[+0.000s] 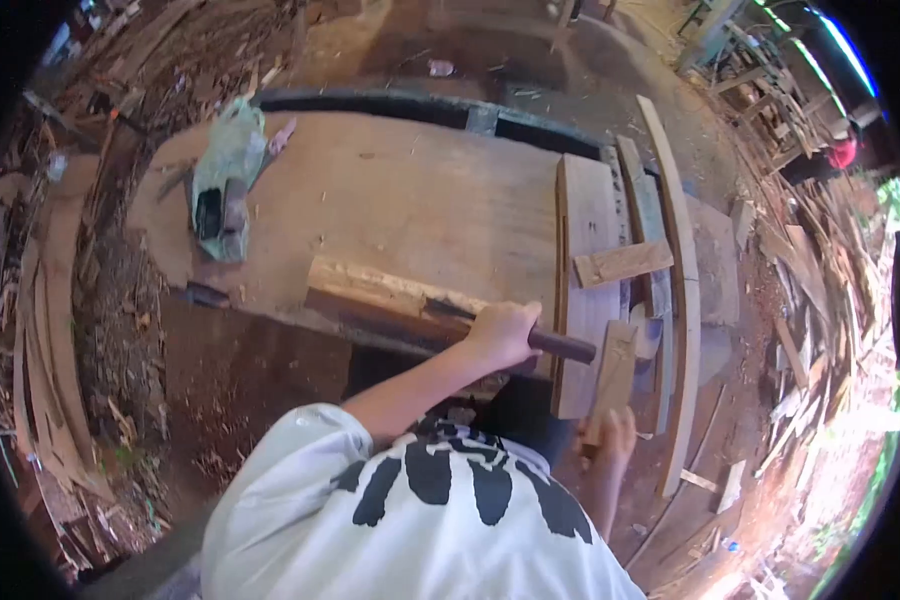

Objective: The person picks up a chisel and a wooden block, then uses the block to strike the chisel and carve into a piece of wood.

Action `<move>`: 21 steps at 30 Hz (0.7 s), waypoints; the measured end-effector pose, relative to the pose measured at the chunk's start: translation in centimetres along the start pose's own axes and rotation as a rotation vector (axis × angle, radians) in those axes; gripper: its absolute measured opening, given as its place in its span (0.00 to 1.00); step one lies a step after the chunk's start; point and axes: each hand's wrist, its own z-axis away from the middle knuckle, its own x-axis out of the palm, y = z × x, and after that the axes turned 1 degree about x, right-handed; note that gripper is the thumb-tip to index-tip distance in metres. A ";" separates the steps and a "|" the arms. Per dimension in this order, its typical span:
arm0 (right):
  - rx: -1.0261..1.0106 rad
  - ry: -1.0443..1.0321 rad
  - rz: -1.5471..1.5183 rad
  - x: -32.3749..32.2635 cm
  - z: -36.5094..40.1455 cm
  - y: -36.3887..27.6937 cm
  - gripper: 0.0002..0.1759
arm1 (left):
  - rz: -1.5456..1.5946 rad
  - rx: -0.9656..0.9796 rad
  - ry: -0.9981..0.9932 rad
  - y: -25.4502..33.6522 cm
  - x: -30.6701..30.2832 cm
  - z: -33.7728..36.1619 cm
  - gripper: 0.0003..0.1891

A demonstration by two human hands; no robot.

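My left hand point(505, 335) is wrapped round the dark handle point(568, 346) of a tool, whose narrow dark end rests over a thick wooden beam point(365, 284). This beam lies along the near edge of the wooden work surface point(420, 190). On the right, my right hand point(618, 436) grips the lower end of a short flat wood piece point(618, 365), with some fingers hidden. Beside that piece stands a wide plank point(589, 230), with another short wood piece point(625, 262) lying across its top.
A green plastic bag point(232, 150) with dark blocks lies at the surface's left. Long strips, one a pale batten point(684, 300), run along the right. Scrap wood piles point(805, 290) cover the ground on both sides. A person in red point(842, 153) is far right.
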 end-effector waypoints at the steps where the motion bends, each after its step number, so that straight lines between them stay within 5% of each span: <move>1: -0.090 0.062 -0.121 -1.3 -0.8 0.0 0.13 | 0.000 0.008 0.003 0.4 -0.4 0.1 0.20; 4: -0.299 0.259 -0.346 -0.6 -1.2 1.5 0.13 | 0.000 0.034 0.040 0.2 -0.1 0.2 0.20; 6: -0.155 0.072 0.043 0.7 -0.4 3.3 0.13 | -0.011 0.036 0.051 0.2 -0.1 0.2 0.21; 8: 0.018 -0.009 0.034 0.0 0.3 1.4 0.14 | -0.012 0.034 0.050 -0.2 -0.6 0.3 0.22; 11: -0.273 0.413 -0.399 -0.3 -1.6 2.0 0.16 | -0.016 0.028 0.045 0.0 -0.6 0.3 0.22; 12: -0.271 0.413 -0.404 0.2 -0.7 1.7 0.16 | -0.021 0.028 0.044 -0.1 -0.5 0.5 0.22; 14: -0.013 -0.054 0.028 0.5 0.2 0.6 0.14 | -0.059 0.028 0.029 -0.2 -0.2 0.3 0.22; 16: 0.012 -0.064 -0.021 -1.1 -1.0 1.6 0.14 | -0.049 0.022 0.024 0.2 -0.9 0.5 0.22; 19: -0.254 0.370 -0.467 -1.6 -3.2 2.4 0.15 | -0.033 0.018 0.032 -0.1 -0.7 0.5 0.22; 20: -0.258 0.373 -0.473 -1.4 -2.8 2.4 0.15 | -0.026 0.027 0.045 -0.2 -0.5 0.5 0.22; 21: -0.174 0.135 -0.225 -1.3 -2.4 2.2 0.14 | -0.028 0.036 0.047 0.0 -0.8 0.4 0.22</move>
